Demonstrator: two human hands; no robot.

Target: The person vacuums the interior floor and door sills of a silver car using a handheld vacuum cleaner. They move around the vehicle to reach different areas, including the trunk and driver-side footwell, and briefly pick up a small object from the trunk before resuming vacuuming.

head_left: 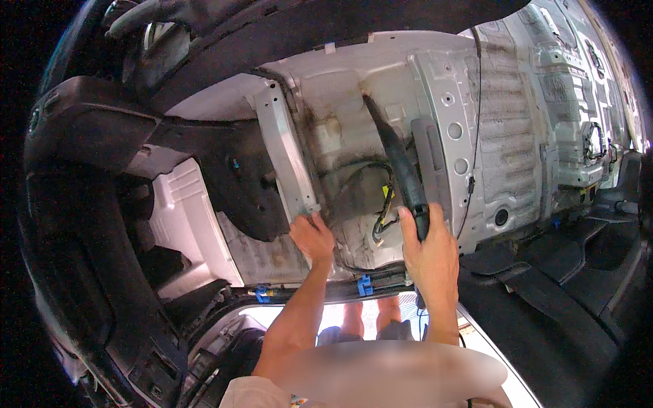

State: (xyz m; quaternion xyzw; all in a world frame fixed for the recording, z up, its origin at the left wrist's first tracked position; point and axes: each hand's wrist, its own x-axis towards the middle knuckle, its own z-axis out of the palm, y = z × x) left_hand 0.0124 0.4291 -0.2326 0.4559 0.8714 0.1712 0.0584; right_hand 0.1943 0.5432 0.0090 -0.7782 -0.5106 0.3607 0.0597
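My right hand (432,255) is wrapped round the handle end of a long black vacuum nozzle (399,160). Its narrow tip points away from me, over the bare, stained metal floor (340,109) of a car. At the near end of a silver metal crossbar (286,146), my left hand (313,238) is closed, its curled fingers against the bar's end. Whether it grips the bar firmly is hard to see. Between my hands, a wiring harness (381,228) with a yellow tag lies loose on the floor.
A light plastic panel (190,217) and black carpet (248,183) lie to the left. Blue clips (365,285) sit along the door sill near me. A raised silver floor section (452,129) with holes runs on the right; black trim (544,299) is at the lower right.
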